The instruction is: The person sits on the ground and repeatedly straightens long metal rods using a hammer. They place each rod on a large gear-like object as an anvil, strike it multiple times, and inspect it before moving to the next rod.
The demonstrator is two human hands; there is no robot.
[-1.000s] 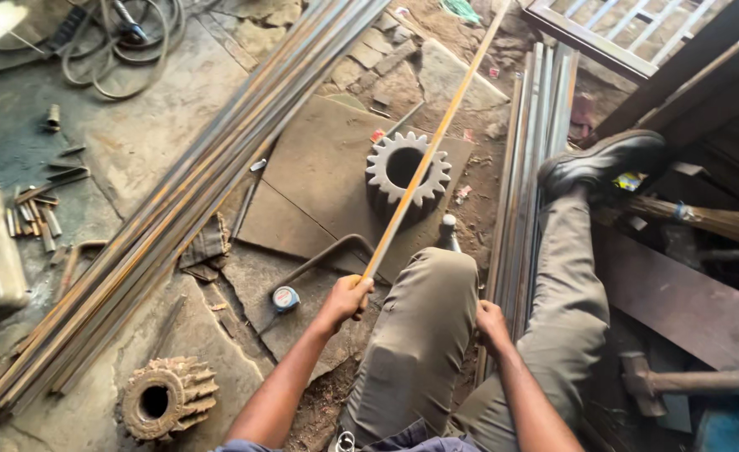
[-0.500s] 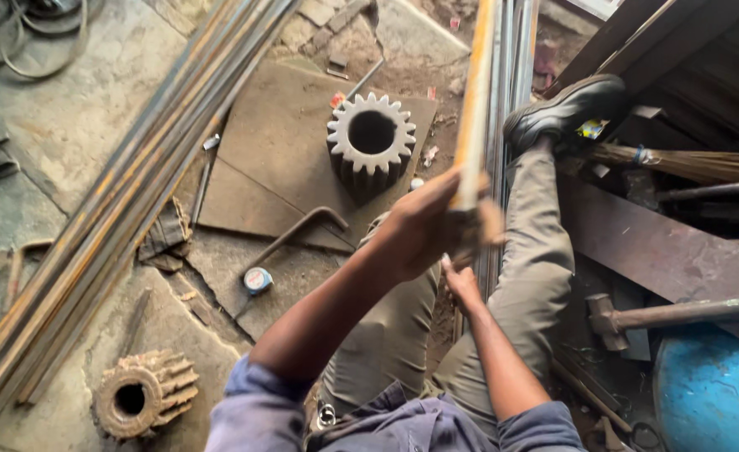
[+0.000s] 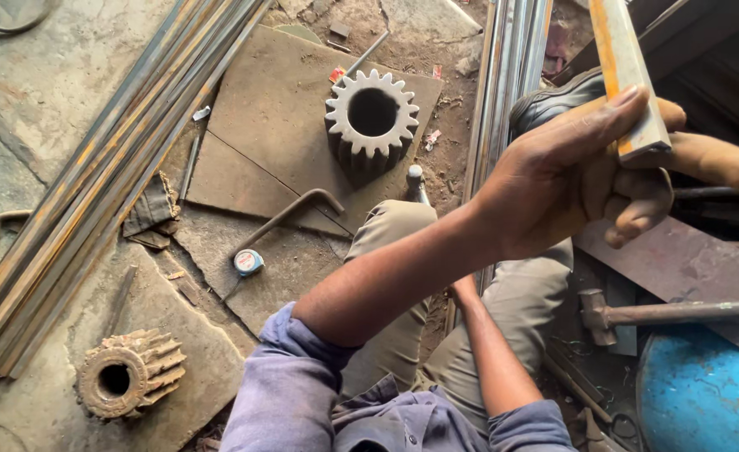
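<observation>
My left hand is raised close to the camera and grips the end of a long flat metal bar with an orange-rusted edge; the bar runs up out of the top of the view. My right hand rests low by my knee, and my left forearm and my trouser leg hide most of it. Below the raised arm are my bent legs in grey-green trousers and a dark shoe. Something brown lies just right of the bar; I cannot tell what it is.
A pale toothed gear stands on a steel plate. Near it lie a bent rod and a tape measure. A rusty gear sits lower left. Long rods cross the left; bars, a hammer and a blue drum are on the right.
My left hand has lifted the bar's end from near my knee up and to the right, close to the camera. The view has shifted rightward and nearer to the floor.
</observation>
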